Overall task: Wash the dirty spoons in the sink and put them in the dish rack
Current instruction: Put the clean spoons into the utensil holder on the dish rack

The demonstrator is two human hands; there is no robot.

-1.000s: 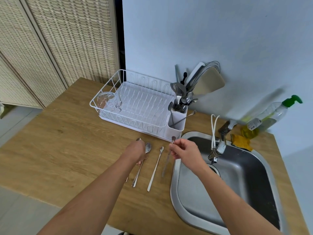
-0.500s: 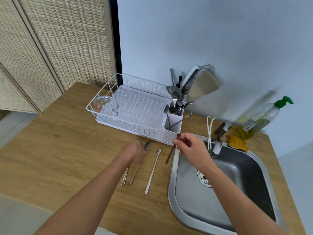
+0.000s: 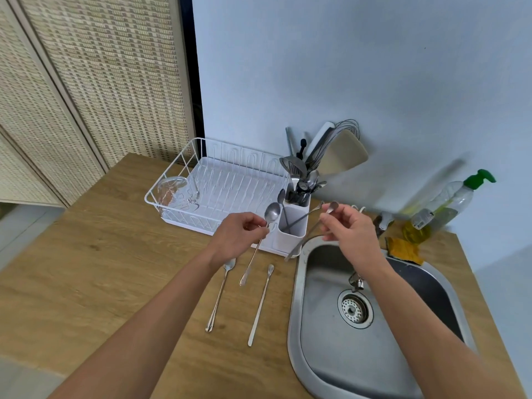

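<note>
My left hand (image 3: 240,231) pinches a steel spoon (image 3: 272,212) near its bowl, lifted above the wooden counter with the handle slanting down. In my right hand (image 3: 348,228) is a slim long-handled spoon (image 3: 333,206), pinched near its small bowl above the sink's left rim. Two more spoons lie on the counter: a teaspoon (image 3: 220,295) and a long thin spoon (image 3: 260,306). The steel sink (image 3: 322,355) is at the right. Behind my hands stands the white dish rack (image 3: 207,180) with its white cutlery holder (image 3: 293,226).
The cutlery holder is packed with utensils, a spatula and a whisk. A glass (image 3: 172,191) lies in the rack's left end. The faucet (image 3: 381,223), an orange sponge (image 3: 404,250) and a green-capped soap bottle (image 3: 443,204) sit behind the sink. The counter's front edge is near.
Both hands have risen off the counter, each lifting a spoon. The left took one from the row; the right raised its slim spoon from beside the sink rim.
</note>
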